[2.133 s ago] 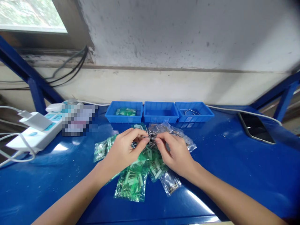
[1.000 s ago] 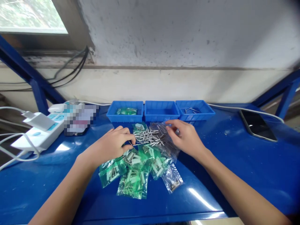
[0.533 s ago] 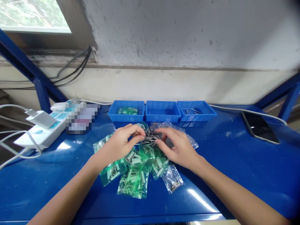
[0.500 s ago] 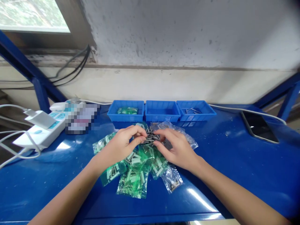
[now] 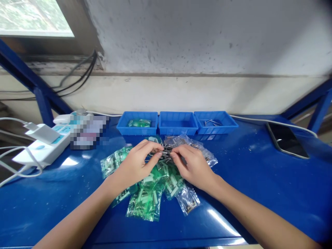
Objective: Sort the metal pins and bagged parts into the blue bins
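Thin silver metal pins (image 5: 165, 152) between left hand (image 5: 138, 160) and right hand (image 5: 194, 166), some lying crosswise; fingers nearly closed, grip unclear.

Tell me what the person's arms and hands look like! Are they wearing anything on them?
The left hand and right hand have no gloves, and the left forearm and right forearm show no sleeves. No watch or bracelet shows on either wrist, and I see no rings, though some fingers are partly hidden.
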Demonstrator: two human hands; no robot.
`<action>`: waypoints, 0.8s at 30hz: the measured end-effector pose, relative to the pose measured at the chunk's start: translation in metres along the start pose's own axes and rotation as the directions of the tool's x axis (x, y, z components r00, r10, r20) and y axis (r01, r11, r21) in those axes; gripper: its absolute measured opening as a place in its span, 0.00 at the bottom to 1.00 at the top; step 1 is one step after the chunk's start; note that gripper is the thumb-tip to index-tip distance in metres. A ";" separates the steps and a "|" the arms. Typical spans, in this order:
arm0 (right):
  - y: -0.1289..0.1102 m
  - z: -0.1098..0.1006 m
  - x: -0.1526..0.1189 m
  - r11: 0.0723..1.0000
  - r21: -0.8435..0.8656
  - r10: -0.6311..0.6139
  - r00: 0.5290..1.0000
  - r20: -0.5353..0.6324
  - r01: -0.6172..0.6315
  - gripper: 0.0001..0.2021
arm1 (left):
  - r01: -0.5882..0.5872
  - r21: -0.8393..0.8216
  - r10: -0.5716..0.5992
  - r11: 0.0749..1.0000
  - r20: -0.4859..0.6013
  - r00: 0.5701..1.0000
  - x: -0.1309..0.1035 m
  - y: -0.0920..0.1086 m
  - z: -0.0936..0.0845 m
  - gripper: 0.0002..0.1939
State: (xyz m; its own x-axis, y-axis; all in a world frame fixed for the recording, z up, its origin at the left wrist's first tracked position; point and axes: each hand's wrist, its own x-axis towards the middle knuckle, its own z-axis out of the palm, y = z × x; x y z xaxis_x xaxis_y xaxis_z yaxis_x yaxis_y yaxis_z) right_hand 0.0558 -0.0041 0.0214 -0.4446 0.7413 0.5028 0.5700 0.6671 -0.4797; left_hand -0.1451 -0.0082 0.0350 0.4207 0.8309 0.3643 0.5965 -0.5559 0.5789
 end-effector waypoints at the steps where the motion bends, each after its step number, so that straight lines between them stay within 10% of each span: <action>1: 0.000 0.000 0.000 1.000 0.010 -0.001 1.000 0.016 0.001 0.10 | -0.038 0.022 0.038 0.999 0.006 0.999 0.000 0.001 0.000 0.06; 24: -0.003 -0.003 0.001 0.997 0.048 -0.056 0.998 -0.039 0.058 0.07 | -0.054 0.013 0.054 0.998 0.004 0.999 -0.001 0.004 0.006 0.13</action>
State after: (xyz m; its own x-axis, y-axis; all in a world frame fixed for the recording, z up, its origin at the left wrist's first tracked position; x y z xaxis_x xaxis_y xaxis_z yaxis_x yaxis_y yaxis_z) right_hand 0.0559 -0.0057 0.0249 -0.4483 0.6995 0.5566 0.5094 0.7115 -0.4840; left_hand -0.1393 -0.0117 0.0322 0.4548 0.7998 0.3918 0.5819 -0.5999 0.5492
